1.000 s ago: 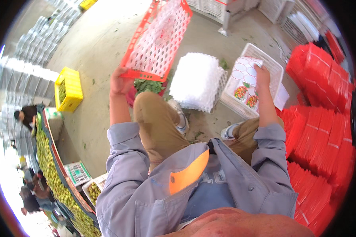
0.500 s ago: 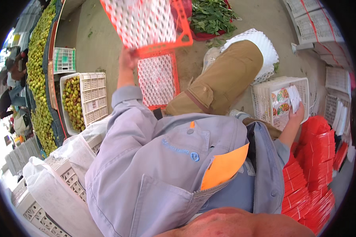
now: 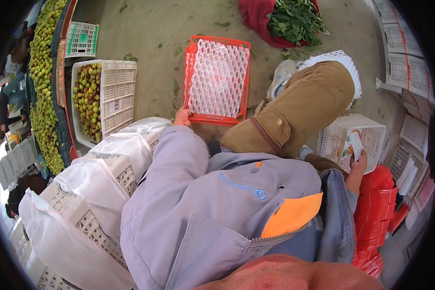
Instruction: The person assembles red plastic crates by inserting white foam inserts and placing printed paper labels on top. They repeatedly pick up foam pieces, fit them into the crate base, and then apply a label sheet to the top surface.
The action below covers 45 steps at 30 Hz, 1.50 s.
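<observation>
A shallow red plastic crate, lined with white foam netting, rests on the floor in front of me, apparently stacked on another red crate. My left hand grips its near left corner. At my right side, my right hand holds a small stack of white cards printed with colourful round pictures. These cards are in front of a white plastic basket, and part of the stack is hidden by my fingers.
Beside my left arm stand white crates draped with white cloth. Farther off, a white crate of green-brown fruit sits near a long heap of fruit. Red bundles lie at my right. Leafy greens spill from red cloth.
My left hand has lowered the lifted red crate onto the one on the floor. My right hand still holds the cards beside the basket. The whole view has shifted.
</observation>
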### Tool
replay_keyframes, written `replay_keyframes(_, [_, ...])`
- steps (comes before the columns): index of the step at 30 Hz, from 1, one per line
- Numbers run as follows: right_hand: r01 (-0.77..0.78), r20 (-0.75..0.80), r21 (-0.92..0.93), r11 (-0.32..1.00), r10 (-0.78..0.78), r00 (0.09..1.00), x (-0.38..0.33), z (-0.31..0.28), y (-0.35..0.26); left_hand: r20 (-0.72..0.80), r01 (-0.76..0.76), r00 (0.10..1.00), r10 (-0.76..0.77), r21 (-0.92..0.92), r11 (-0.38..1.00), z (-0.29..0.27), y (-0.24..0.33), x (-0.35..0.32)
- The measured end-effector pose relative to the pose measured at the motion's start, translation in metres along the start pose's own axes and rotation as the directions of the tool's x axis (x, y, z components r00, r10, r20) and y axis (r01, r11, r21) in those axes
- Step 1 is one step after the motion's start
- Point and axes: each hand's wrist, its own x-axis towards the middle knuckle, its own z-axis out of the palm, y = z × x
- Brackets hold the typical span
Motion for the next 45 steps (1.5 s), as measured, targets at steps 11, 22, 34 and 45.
replay_keyframes(11, [0.154, 0.009, -0.170, 0.973, -0.155, 0.988, 0.002, -0.070, 0.007, -0.326, 0.248, 0.919, 0.224, 0.915, 0.317, 0.043, 0.029, 0.016])
replay_keyframes(22, [0.216, -0.042, 0.027, 0.976, -0.215, 0.976, -0.063, -0.024, -0.020, -0.338, 0.189, 0.934, 0.114, 0.740, 0.645, 0.072, 0.039, 0.028])
replay_keyframes(34, [0.119, -0.042, 0.258, 0.959, -0.112, 0.993, -0.046, 0.015, -0.031, 0.142, -0.425, 0.830, 0.540, 0.787, 0.447, 0.142, 0.119, -0.053])
replay_keyframes(45, [0.190, -0.115, 0.314, 0.930, -0.161, 0.980, -0.050, 0.018, -0.012, 0.527, -0.539, 0.649, 0.549, 0.827, -0.156, 0.289, 0.125, -0.172])
